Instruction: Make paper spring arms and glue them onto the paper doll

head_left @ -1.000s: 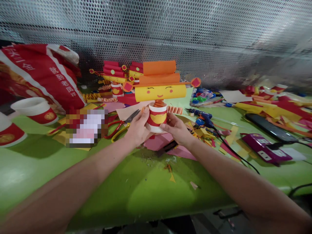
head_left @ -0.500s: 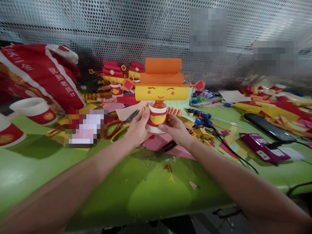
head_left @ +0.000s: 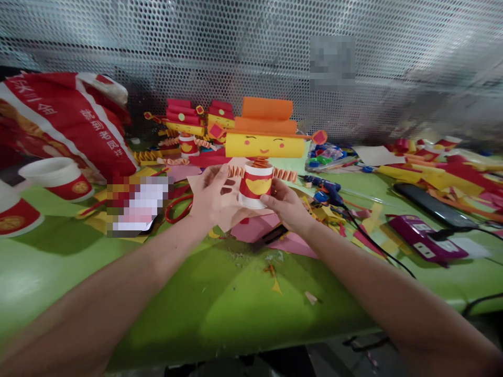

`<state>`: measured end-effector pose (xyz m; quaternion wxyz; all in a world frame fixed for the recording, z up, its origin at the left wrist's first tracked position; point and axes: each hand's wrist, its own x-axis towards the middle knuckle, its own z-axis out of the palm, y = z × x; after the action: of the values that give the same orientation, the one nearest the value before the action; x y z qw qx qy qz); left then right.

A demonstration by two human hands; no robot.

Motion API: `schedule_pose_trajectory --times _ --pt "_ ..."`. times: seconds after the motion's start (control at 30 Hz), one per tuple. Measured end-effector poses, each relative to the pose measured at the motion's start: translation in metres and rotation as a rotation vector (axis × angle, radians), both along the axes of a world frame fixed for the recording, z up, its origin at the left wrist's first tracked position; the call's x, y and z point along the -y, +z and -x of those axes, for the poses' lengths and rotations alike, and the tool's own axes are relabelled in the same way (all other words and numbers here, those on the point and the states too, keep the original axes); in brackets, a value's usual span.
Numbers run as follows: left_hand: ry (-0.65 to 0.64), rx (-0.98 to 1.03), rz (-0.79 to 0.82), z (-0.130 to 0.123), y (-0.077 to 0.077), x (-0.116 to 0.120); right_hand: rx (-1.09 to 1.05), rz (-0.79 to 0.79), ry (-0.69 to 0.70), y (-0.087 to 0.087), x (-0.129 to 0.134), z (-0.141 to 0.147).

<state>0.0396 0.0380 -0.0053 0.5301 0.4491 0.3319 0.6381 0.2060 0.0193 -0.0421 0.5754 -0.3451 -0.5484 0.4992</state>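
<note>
A paper-cup figure (head_left: 257,184) stands upright in front of me, a red and white cup with a yellow patch, pleated peach paper arms and a folded orange neck. On top sits its yellow paper head (head_left: 264,146) with a drawn smiling face, under an orange rolled hat (head_left: 267,118). My right hand (head_left: 288,207) grips the cup's lower right side between thumb and fingers. Just left of the cup, my left hand (head_left: 214,193) is off it, its fingers apart and near the left pleated arm. Scissors (head_left: 178,209) with a red handle lie partly behind my left hand.
Two similar red-hatted figures (head_left: 184,123) stand behind. On the left are white-and-red cups (head_left: 58,178), a phone (head_left: 141,207) and a red bag (head_left: 74,120). To the right lie a blue glue gun (head_left: 326,186), paper scraps (head_left: 334,217), a purple power strip (head_left: 426,238) and cables.
My left hand has let go of the cup and moved left, its fingers spreading. The figure has shifted slightly right and turned a little, still in my right hand.
</note>
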Motion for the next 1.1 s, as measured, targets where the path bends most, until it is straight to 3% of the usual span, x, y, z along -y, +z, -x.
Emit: schedule_pose_trajectory --times 0.73,0.83,0.93,1.1 --pt "0.048 -0.012 0.016 0.002 0.001 -0.006 -0.023 0.008 -0.010 0.003 -0.001 -0.002" --pt "0.009 -0.041 0.026 0.001 -0.005 -0.006 -0.030 0.018 -0.017 0.003 -0.001 -0.001" --pt "-0.124 -0.132 0.004 -0.002 -0.012 -0.004 -0.023 0.018 -0.016 0.003 -0.001 -0.001" --pt "-0.266 -0.402 -0.094 -0.005 -0.018 -0.002 -0.019 0.002 -0.014 0.003 -0.001 0.000"
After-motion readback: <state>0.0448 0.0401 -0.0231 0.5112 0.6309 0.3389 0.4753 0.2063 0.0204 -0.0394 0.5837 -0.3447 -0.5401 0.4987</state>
